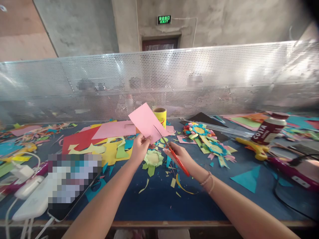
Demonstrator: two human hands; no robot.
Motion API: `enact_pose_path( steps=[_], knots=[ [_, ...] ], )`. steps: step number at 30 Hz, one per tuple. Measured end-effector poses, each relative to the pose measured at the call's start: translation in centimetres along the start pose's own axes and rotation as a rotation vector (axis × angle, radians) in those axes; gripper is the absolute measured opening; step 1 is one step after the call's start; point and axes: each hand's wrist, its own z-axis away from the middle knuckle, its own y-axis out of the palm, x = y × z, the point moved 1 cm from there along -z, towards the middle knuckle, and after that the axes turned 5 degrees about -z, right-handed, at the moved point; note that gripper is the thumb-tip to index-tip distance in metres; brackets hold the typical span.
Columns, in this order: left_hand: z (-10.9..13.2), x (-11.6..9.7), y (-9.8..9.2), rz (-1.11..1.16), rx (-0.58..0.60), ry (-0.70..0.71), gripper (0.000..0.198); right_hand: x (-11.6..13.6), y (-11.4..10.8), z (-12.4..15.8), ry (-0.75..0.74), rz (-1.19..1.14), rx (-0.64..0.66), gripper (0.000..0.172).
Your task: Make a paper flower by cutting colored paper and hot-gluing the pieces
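My left hand point(141, 146) pinches the lower edge of a pink sheet of paper point(146, 120), held tilted above the table. Red-handled scissors point(179, 162) are in my right hand point(181, 155), their blades pointing up and left across the sheet's right side. Whether the blades are cutting the paper I cannot tell. Under my hands lies a pale green paper rosette point(153, 158) with ribbon tails. To the right are finished-looking rosettes in several colours, one with a yellow centre point(199, 130). Behind the pink sheet stands a yellow roll point(161, 117), partly hidden.
A propped phone point(74, 186) and white chargers point(27, 172) with cables stand at left. Red point(79, 139) and yellow paper lie behind. At right are a Costa bottle point(270, 129), a yellow-handled tool point(256, 147) and a purple power strip point(294, 172). A perforated metal screen point(159, 73) closes the back.
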Motion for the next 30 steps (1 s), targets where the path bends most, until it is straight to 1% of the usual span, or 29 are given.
enact_pose_path(
  steps=[5,11,17,23,30],
  knots=[
    [-0.1,0.2,0.0,-0.003,0.006,0.002,0.032,0.2,0.0,0.0,-0.05,0.055,-0.039,0.038],
    [-0.1,0.1,0.0,0.011,0.016,0.003,0.032,0.5,0.0,0.2,-0.046,0.074,-0.068,0.04],
    [0.2,-0.2,-0.1,0.045,0.01,-0.018,0.036,0.7,0.2,0.2,-0.016,0.078,-0.057,0.04],
    [-0.1,0.1,-0.3,-0.028,-0.023,-0.013,0.04,0.8,0.2,0.3,-0.023,0.118,-0.054,0.039],
    [0.0,0.1,0.0,-0.035,0.022,0.023,0.036,1.4,0.1,0.7,-0.024,0.037,0.0,0.039]
  ],
)
